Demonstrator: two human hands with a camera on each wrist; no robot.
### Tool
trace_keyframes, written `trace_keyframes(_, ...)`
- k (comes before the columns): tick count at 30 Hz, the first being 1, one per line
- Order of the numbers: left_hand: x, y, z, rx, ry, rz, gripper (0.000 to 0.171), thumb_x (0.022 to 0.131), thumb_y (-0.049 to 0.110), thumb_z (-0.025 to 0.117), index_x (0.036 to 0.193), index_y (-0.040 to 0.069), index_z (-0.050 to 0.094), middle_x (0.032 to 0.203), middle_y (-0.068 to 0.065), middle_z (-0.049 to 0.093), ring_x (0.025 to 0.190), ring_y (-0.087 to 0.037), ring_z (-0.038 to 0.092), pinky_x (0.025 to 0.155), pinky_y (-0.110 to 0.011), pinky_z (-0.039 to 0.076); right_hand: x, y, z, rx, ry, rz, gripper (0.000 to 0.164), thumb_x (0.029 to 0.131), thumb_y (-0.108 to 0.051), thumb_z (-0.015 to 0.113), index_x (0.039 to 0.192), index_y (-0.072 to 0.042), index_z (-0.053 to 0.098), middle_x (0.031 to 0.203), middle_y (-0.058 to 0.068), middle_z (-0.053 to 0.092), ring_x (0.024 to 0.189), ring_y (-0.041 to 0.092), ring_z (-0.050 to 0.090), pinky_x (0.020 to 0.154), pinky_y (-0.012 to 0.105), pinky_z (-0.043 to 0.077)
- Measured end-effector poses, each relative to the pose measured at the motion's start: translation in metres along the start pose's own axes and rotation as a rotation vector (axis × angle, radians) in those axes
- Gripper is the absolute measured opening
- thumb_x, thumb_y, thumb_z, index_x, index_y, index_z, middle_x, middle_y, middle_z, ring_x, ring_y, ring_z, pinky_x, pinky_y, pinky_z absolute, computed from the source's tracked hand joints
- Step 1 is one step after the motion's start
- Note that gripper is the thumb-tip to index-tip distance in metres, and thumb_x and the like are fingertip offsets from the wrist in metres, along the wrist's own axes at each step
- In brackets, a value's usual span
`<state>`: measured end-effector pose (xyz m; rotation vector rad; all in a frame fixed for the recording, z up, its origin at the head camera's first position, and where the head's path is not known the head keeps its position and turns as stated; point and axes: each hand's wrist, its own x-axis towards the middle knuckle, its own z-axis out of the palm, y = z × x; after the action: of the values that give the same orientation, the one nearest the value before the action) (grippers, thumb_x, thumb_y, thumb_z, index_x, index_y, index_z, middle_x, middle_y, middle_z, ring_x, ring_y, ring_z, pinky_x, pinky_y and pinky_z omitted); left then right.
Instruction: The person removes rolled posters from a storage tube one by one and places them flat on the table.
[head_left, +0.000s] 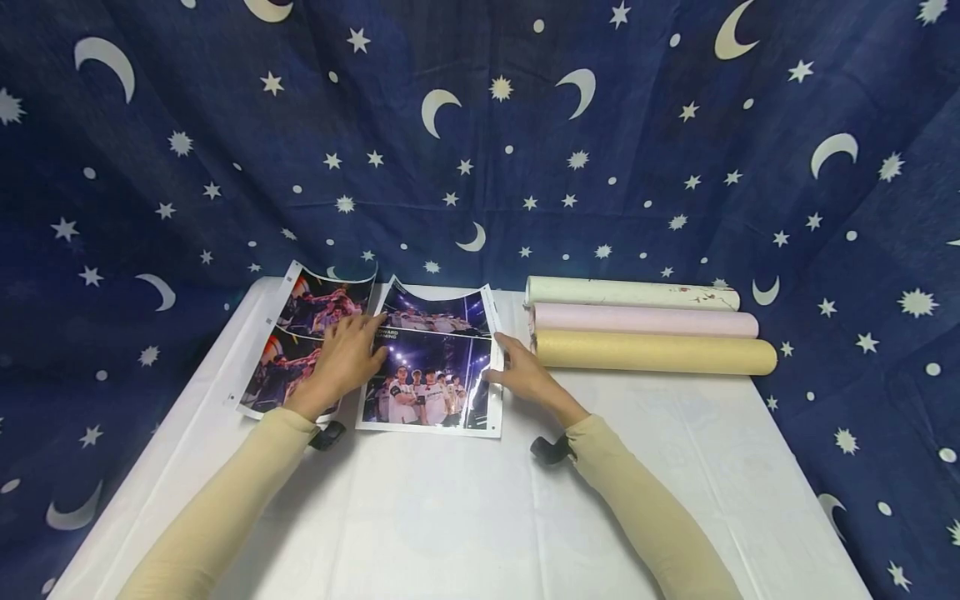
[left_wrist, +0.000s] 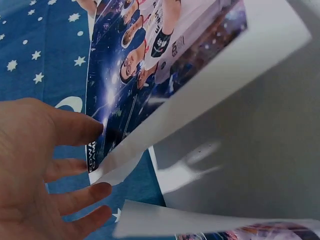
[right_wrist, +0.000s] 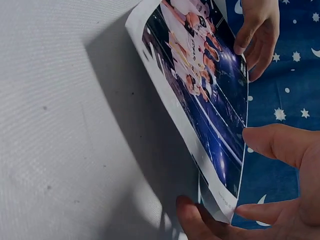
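A glossy photo print [head_left: 427, 379] of people in white jerseys lies at the table's middle, its far part curling up beyond a crosswise line. My left hand [head_left: 341, 362] pinches its left side; in the left wrist view the thumb [left_wrist: 80, 127] presses the printed face and other fingers are behind the sheet. At the opposite edge, my right hand [head_left: 528, 375] holds the print between thumb and fingers, as the right wrist view shows with the thumb [right_wrist: 270, 142] at the edge. A second print [head_left: 288, 358] with reddish pictures sits beneath my left hand and forearm, partly hidden.
Three rolls lie side by side at the back right: a whitish patterned roll [head_left: 630, 293], a pink roll [head_left: 645, 320] and a yellow roll [head_left: 652, 352]. A white cloth covers the table [head_left: 435, 517]. Behind it hangs a blue curtain [head_left: 487, 183] with moons and stars.
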<state>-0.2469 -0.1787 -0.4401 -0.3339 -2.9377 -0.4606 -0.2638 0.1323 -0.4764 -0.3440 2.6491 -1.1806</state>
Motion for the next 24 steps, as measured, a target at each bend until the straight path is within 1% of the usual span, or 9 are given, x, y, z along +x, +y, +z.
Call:
trace_keyframes(4,0.003,-0.001,0.001,0.001,-0.012,-0.004,0.061,0.093,0.026,0.062,0.147,0.004,0.041,0.143,-0.026,0.048,0.136,-0.048,0.037,0.112,-0.066,0.024,0.003,-0.001,0.002,0.005,-0.008,-0.021,0.086,0.086,-0.030,0.071,0.155,-0.008,0.025,0.159,0.019,0.030,0.146,0.038,0.030,0.120,0.051,0.023)
trace_keyframes(7,0.005,-0.002,0.001,0.002,-0.034,-0.012,0.062,0.094,0.027,0.060,0.148,0.004,0.039,0.145,-0.027,0.046,0.137,-0.048,0.036,0.113,-0.067,0.023,0.006,-0.001,0.003,0.021,-0.016,-0.026,0.084,0.088,-0.029,0.069,0.156,-0.009,0.023,0.161,0.017,0.027,0.149,0.036,0.025,0.122,0.051,0.020)
trace_keyframes(11,0.007,-0.003,0.001,-0.005,-0.074,-0.033,0.064,0.095,0.027,0.059,0.150,0.004,0.036,0.147,-0.027,0.043,0.139,-0.048,0.033,0.114,-0.068,0.020,0.008,-0.001,0.006,0.035,-0.018,-0.007,0.084,0.087,-0.029,0.069,0.156,-0.014,0.024,0.160,0.016,0.029,0.148,0.037,0.027,0.121,0.053,0.021)
trace_keyframes(15,0.009,-0.004,0.001,-0.009,-0.100,-0.049,0.065,0.095,0.028,0.059,0.151,0.005,0.034,0.149,-0.027,0.041,0.141,-0.047,0.031,0.115,-0.068,0.018,0.011,0.000,0.009,0.030,-0.015,0.024,0.084,0.085,-0.030,0.069,0.156,-0.019,0.025,0.159,0.017,0.031,0.147,0.038,0.029,0.119,0.055,0.024)
trace_keyframes(21,0.012,-0.005,0.001,-0.004,-0.122,-0.052,0.066,0.096,0.029,0.058,0.152,0.007,0.032,0.151,-0.027,0.039,0.142,-0.047,0.028,0.115,-0.068,0.017,0.013,0.001,0.010,0.046,-0.010,0.026,0.083,0.085,-0.029,0.070,0.155,-0.020,0.026,0.158,0.017,0.032,0.145,0.039,0.032,0.118,0.056,0.025)
trace_keyframes(24,0.012,-0.006,-0.001,-0.017,-0.119,-0.046,0.065,0.096,0.029,0.058,0.151,0.006,0.033,0.150,-0.028,0.039,0.142,-0.048,0.030,0.115,-0.068,0.018,0.012,0.002,0.010,0.071,-0.010,0.017,0.082,0.086,-0.028,0.070,0.155,-0.020,0.027,0.158,0.019,0.033,0.143,0.042,0.034,0.117,0.058,0.027)
